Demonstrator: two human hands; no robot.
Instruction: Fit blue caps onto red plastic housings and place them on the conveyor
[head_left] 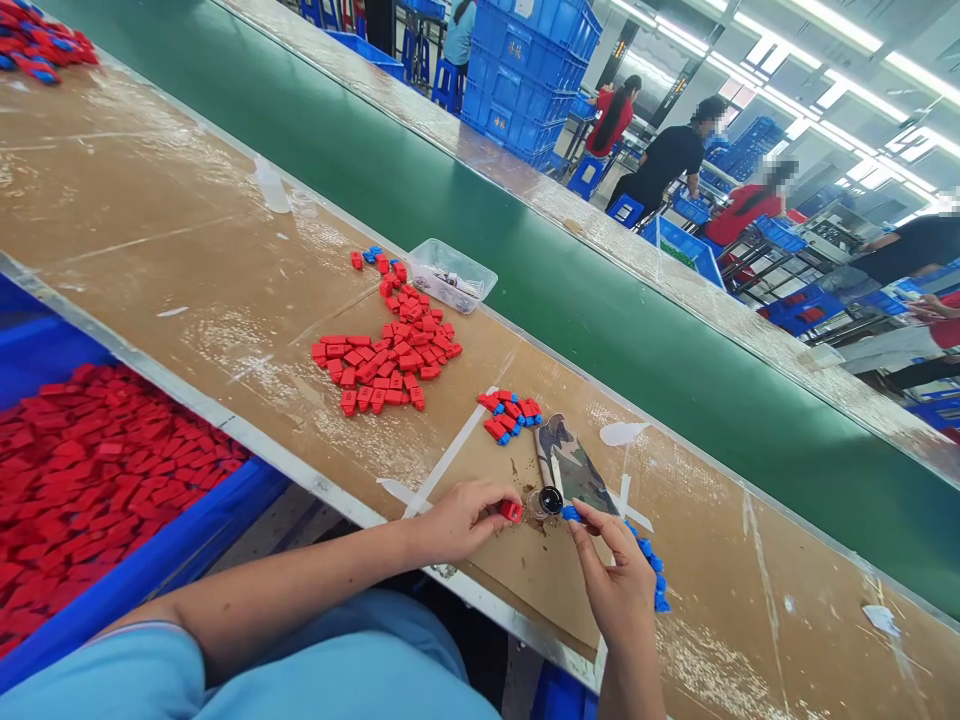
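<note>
My left hand (469, 518) pinches a small red plastic block (511, 511) between thumb and fingers, just above the cardboard. In my right hand (616, 570) is a small blue plastic piece (571, 513), held at the fingertips. Between the two hands stands a small round clear cup (550, 500) with dark content; the blue piece is close by its rim, and I cannot tell whether they touch. More blue pieces (658, 566) lie in a line beside my right hand, partly hidden by it. Beyond the cup is a group of red blocks joined with blue pieces (511, 415).
A camouflage cloth (576, 468) lies behind the cup. Many loose red blocks (390, 355) are spread further left, near a clear plastic tray (452, 275). A blue crate (259, 495) full of red blocks stands at lower left. The green conveyor belt (525, 255) runs along the far edge.
</note>
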